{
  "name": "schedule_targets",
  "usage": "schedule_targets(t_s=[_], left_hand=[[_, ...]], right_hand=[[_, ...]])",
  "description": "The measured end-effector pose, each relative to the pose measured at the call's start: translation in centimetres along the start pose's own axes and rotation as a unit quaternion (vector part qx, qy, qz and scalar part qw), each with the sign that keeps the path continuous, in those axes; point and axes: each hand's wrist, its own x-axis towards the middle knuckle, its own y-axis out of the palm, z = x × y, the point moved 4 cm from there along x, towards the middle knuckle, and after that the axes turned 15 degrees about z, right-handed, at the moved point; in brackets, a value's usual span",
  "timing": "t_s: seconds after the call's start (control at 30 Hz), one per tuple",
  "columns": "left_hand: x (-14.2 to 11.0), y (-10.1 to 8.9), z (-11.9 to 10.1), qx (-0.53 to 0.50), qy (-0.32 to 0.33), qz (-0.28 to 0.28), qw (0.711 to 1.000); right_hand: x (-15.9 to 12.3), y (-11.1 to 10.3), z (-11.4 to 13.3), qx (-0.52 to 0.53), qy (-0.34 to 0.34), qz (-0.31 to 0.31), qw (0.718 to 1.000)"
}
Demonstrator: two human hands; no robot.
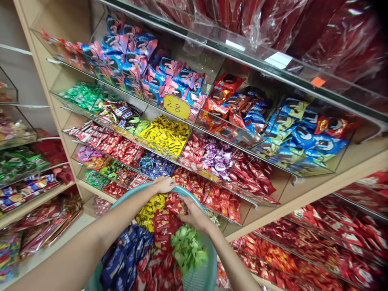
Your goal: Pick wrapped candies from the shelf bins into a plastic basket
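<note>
A teal plastic basket (212, 258) holds heaps of wrapped candies at the bottom centre. Inside it lie blue candy packets (124, 252), yellow candies (151, 211), red candy packets (165, 226), pale green candies (188, 248) and red-and-white candies (157, 273). My left hand (165, 184) is closed at the basket's far rim, its fingertips partly hidden. Over the basket's right side, my right hand (194, 212) curls its thumb and fingers around some red packets at the top of the heap.
Tilted clear shelves (130, 139) of sorted candies rise in front, edged with protruding transparent panels. A yellow price tag (176, 106) reads 28. Red plastic-wrapped goods (273, 24) fill the top shelf. More candy racks stand left and lower right.
</note>
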Motion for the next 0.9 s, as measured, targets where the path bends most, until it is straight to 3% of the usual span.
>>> schedule_targets(t_s=[0.13, 0.37, 0.6, 0.9], left_hand=[[0.0, 0.0, 0.0, 0.003, -0.003, 0.001, 1.0], [-0.3, -0.2, -0.4, 0.009, -0.006, 0.005, 1.0], [-0.6, -0.5, -0.5, 0.005, -0.009, -0.001, 1.0], [-0.4, -0.4, -0.4, -0.002, -0.004, -0.003, 1.0]], right_hand=[[-1.5, 1.0, -2.5, 0.098, 0.046, -0.075, 0.991], [-3.0, 3.4, -5.6, 0.248, 0.129, -0.167, 0.946], [-4.0, 3.4, -5.9, 0.225, 0.124, -0.186, 0.948], [-3.7, 4.1, -2.9, 0.077, 0.118, -0.138, 0.98]])
